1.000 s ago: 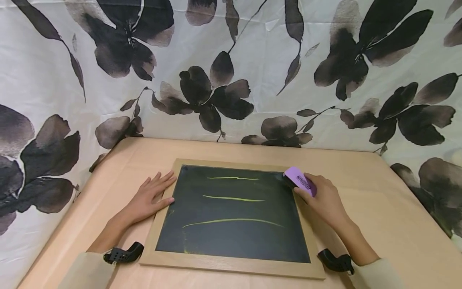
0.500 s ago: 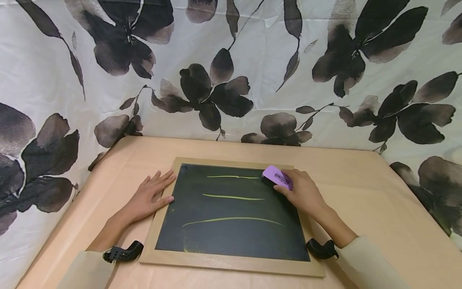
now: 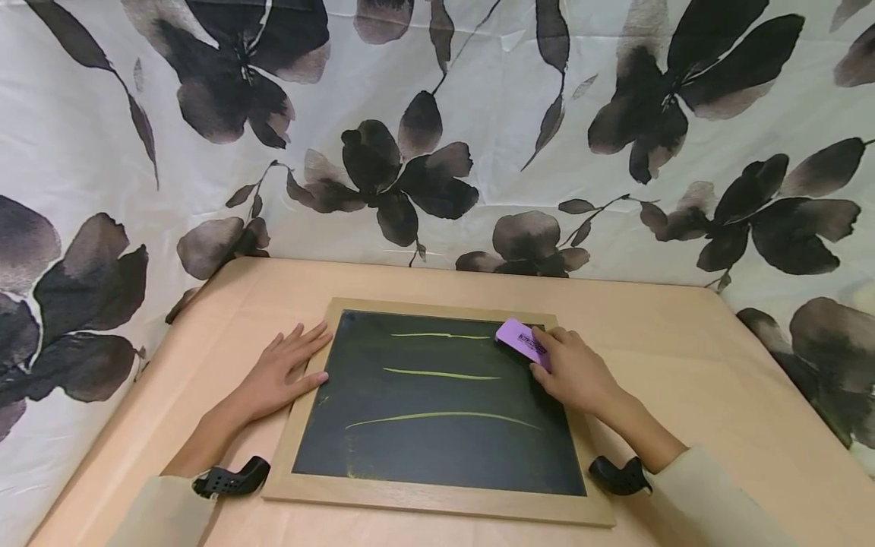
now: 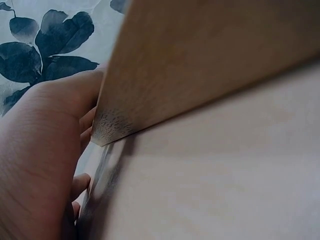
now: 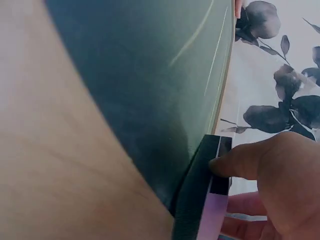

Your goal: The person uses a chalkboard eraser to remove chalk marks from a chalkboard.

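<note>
A wooden-framed chalkboard (image 3: 444,452) lies on the table with three yellow chalk lines (image 3: 444,374) across it. My right hand (image 3: 581,374) grips a purple chalkboard eraser (image 3: 522,339) with a dark felt underside, by the upper right part of the board. In the right wrist view the thumb presses the side of the eraser (image 5: 212,215), and its felt sits right at the dark surface. My left hand (image 3: 280,380) lies with fingers spread, fingertips on the left side of the frame. In the left wrist view, the frame's wooden side (image 4: 200,55) partly hides those fingers.
A light wood-toned table (image 3: 683,357) surrounds the board. Behind it hangs a white cloth (image 3: 506,152) with dark flowers. Faint yellow chalk smudges (image 3: 352,460) mark the board's lower left. Black wrist devices (image 3: 235,479) are strapped on both wrists.
My right hand has carried the eraser left from the board's upper right corner to near the end of the top line, then turned it slightly. The left hand stays put.
</note>
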`<state>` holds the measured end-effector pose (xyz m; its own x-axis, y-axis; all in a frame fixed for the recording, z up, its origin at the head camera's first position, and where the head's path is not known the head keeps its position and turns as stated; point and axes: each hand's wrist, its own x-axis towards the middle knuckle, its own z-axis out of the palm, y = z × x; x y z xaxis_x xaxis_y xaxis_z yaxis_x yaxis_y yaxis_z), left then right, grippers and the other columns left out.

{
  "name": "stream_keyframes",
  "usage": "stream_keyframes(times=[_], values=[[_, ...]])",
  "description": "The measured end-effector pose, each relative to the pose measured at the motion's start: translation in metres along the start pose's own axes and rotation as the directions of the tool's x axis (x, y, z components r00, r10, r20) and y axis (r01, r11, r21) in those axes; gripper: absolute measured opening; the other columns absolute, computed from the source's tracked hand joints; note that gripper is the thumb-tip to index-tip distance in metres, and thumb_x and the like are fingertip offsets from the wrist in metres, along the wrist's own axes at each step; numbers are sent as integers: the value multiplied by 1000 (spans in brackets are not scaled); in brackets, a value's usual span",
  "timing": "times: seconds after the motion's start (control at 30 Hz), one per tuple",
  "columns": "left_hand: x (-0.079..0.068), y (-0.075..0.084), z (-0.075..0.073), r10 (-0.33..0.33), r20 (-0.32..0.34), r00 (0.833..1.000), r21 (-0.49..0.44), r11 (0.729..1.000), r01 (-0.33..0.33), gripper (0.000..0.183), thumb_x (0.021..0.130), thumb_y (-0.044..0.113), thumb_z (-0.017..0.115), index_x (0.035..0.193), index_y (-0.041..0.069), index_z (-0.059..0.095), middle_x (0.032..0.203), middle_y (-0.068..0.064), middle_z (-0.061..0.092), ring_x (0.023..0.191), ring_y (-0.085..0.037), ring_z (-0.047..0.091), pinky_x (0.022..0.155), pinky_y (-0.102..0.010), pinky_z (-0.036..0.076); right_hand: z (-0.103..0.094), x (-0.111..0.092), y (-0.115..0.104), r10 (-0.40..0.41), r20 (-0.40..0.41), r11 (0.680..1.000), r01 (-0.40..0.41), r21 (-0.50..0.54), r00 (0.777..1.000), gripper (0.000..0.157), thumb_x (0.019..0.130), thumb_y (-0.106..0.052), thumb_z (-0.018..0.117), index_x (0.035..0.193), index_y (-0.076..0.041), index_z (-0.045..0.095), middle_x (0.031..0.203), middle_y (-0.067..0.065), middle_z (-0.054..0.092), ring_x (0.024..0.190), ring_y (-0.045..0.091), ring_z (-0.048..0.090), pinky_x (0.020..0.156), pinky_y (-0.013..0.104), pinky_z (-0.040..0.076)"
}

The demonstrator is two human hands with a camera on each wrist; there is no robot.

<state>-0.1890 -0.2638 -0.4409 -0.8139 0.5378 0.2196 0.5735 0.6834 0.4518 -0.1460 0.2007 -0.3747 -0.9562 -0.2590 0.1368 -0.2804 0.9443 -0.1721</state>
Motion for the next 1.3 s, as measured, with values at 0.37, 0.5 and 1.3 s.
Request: stream_keyframes(times=[0.37, 0.5, 1.3], values=[[1, 2, -2, 15, -4, 1000, -13, 1000, -15, 66, 92, 39, 62, 148, 12, 38, 155, -9, 27, 140, -44, 16, 108, -63, 8, 4, 18, -3, -99, -42, 994, 100, 31, 994, 50, 82, -18, 75, 120, 13, 60, 103, 24, 61, 91, 33, 58, 79, 46, 49], [-3, 2, -3, 13, -12, 1000, -18, 1000, -13, 67, 92, 38, 63, 148, 11, 39, 155, -9, 27, 140, -44, 17, 107, -64, 8, 11, 20, -9, -94, -59, 995, 96, 36, 994, 50, 82, -18, 75, 117, 14, 60, 102, 23, 61, 89, 32, 58, 78, 46, 50], [-9, 9, 3, 11, -26, 1000, -25, 1000, -12, 67, 92, 37, 63, 148, 11, 38, 155, -10, 28, 140, -44, 17, 108, -63, 8, 20, 29, -29, -92, -76, 989, 100, 112, 993, 50, 82, -22, 75, 119, 9, 62, 101, 18, 62, 86, 26, 55, 74, 40, 46]])
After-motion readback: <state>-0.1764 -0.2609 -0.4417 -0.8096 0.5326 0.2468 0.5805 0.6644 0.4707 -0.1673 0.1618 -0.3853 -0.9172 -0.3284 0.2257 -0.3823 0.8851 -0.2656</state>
